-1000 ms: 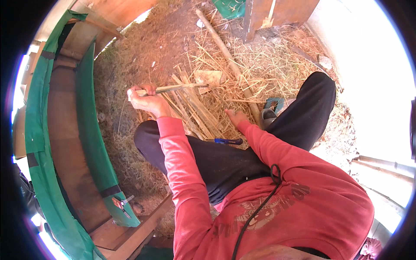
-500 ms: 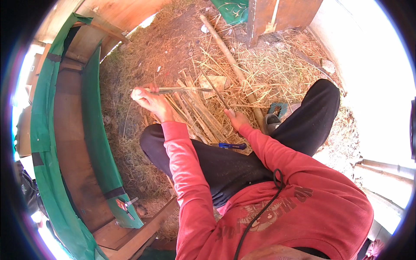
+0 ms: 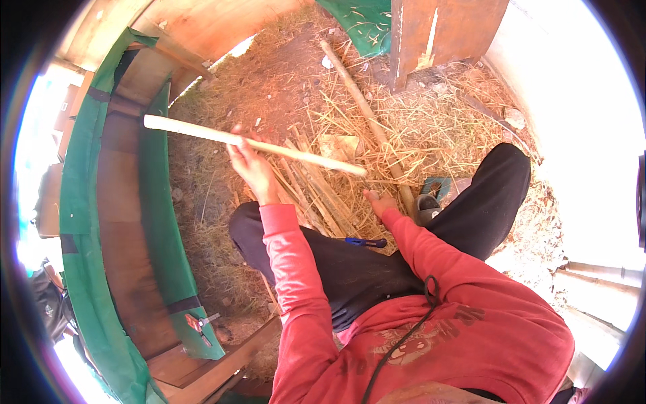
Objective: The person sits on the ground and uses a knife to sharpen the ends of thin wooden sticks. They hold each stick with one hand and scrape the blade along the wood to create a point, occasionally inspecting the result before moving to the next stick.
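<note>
My left hand (image 3: 250, 167) is closed around a long pale bamboo or wood strip (image 3: 195, 129), lifted above the ground and slanting down to the right. Close to the strip's right end, my right hand (image 3: 380, 202) is closed on a long thin tool, perhaps a knife, whose length is mostly hidden or blurred now. Below the hands a heap of split strips (image 3: 321, 192) lies on the straw, in front of my folded legs. A blue-handled cutter (image 3: 365, 242) rests against my dark trousers.
A wooden pole (image 3: 360, 101) lies across the straw ahead. On the left stands a green-covered wooden frame (image 3: 158, 222) with a clamp-like metal tool (image 3: 198, 323) on it. A wooden panel (image 3: 444, 34) stands at the back, a pale wall (image 3: 572, 101) at the right.
My left hand has turned the strip so its pale face shows and its far end reaches farther left. The tool in my right hand, plainly visible before, is now mostly out of sight.
</note>
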Available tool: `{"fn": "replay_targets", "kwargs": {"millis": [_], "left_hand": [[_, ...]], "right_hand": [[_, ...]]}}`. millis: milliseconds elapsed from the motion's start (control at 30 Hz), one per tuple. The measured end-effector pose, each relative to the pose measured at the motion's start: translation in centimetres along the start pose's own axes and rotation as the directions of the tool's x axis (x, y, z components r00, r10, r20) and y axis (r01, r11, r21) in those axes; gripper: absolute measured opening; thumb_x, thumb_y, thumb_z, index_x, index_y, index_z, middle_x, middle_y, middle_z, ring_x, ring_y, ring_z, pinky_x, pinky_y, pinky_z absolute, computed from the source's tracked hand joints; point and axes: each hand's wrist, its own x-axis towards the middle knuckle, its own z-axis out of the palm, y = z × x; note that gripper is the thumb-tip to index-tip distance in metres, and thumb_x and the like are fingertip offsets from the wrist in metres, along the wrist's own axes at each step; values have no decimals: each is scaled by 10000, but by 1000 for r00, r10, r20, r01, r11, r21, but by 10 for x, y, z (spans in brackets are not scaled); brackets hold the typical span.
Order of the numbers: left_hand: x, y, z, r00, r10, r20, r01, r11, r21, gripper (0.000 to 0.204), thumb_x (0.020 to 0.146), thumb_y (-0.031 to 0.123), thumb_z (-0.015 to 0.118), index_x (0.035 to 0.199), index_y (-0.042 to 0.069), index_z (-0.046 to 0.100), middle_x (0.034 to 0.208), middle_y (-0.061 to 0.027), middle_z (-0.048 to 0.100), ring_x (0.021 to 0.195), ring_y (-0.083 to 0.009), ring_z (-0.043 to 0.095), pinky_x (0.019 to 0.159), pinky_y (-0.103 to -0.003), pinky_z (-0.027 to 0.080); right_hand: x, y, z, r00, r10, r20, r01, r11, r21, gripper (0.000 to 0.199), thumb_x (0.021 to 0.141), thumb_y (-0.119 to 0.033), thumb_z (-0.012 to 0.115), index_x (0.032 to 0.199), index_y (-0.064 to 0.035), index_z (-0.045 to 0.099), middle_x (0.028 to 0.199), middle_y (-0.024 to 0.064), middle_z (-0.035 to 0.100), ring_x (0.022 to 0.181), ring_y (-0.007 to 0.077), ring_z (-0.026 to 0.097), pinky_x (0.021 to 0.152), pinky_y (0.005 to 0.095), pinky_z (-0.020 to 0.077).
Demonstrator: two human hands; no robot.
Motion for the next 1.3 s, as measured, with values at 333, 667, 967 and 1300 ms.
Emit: {"fn": "replay_targets", "kwargs": {"millis": [333,667,967,1300], "left_hand": [[-16,57,-30,957,-235,168,289,787,-546,430,1081,331,337,1448,122,419,740,6,472,460,-98,424,390,-243,417],[-26,44,-31,979,-157,127,201,786,-585,497,1029,204,533,1465,34,366,975,-20,564,822,-113,555,693,-259,535],[-27,42,-24,974,-187,127,226,803,-551,418,1005,147,578,1393,35,471,1179,-127,655,1007,-232,675,740,-333,570],[-27,29,-36,985,-165,50,171,910,-379,502,932,96,682,1399,69,500,1009,-55,667,702,-155,605,632,-266,546]], "right_hand": [[6,-2,17,966,-234,111,189,930,314,690,937,-394,644,1483,-130,314,808,157,635,578,288,635,557,457,531],[-69,-96,-66,712,-684,159,206,419,884,559,1000,-463,498,1440,-129,411,904,161,625,654,255,674,598,406,611],[-120,-129,-88,543,-807,230,278,432,858,525,1011,-438,512,1280,1,407,1000,121,576,701,261,709,499,367,605],[-144,-128,-80,733,-660,161,434,637,637,268,1009,-285,573,1138,-60,502,839,61,549,540,181,668,415,274,539]]}}
